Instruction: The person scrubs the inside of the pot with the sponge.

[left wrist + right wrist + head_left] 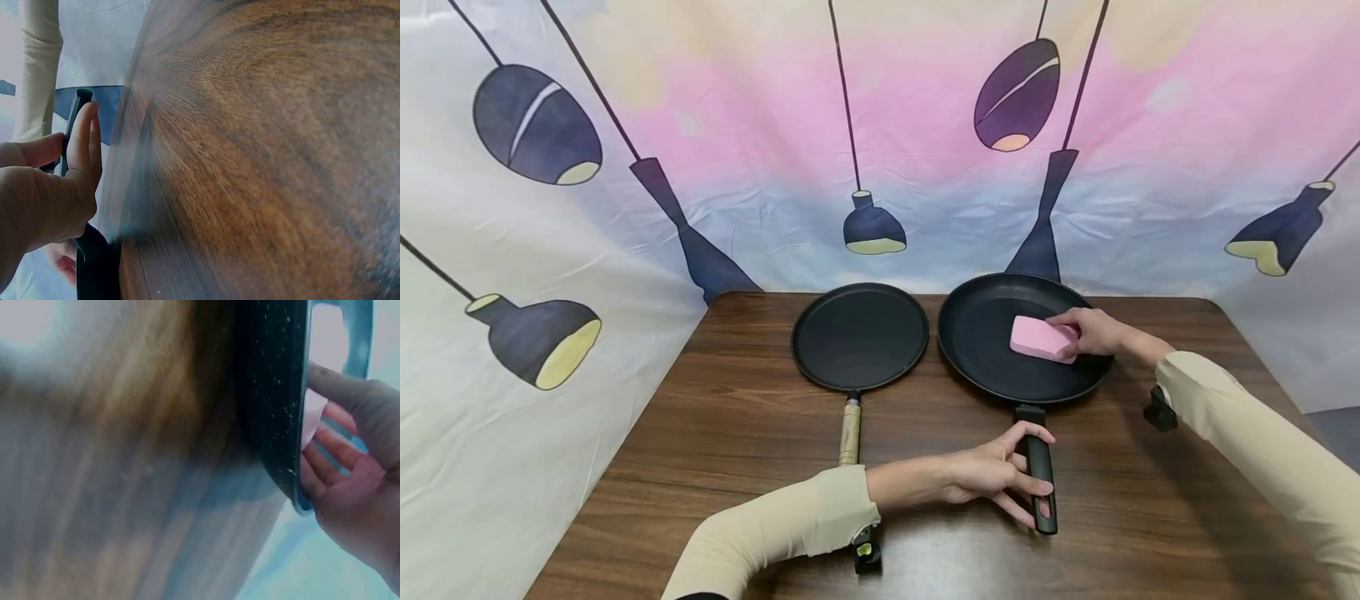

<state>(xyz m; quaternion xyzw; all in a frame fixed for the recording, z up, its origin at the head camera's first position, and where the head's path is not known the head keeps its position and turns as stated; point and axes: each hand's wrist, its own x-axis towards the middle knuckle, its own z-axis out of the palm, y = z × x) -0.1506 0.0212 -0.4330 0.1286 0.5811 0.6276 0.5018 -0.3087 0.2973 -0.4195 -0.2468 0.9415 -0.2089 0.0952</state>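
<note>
A deep black frying pan (pixel 973 346) sits at the right of the table, its handle (pixel 1040 462) pointing toward me. My left hand (pixel 985 472) holds that handle, thumb on one side and fingers on the other; the left wrist view shows the hand (pixel 44 200) pinching it near its end. Inside the pan, my right hand (pixel 1092 331) grips the right end of a pink block-shaped sponge (pixel 1036 335), which lies against the pan floor. From the right wrist, the pan wall (pixel 275 394) hides part of the sponge (pixel 328 337) and the fingertips.
Left of the frying pan lies a flat, round black crepe pan (pixel 860 335) with a pale wooden handle (pixel 850 429), partly behind my left forearm. Both pans rest on a brown wooden table (pixel 730 417). A printed cloth (pixel 760 125) hangs behind its far edge.
</note>
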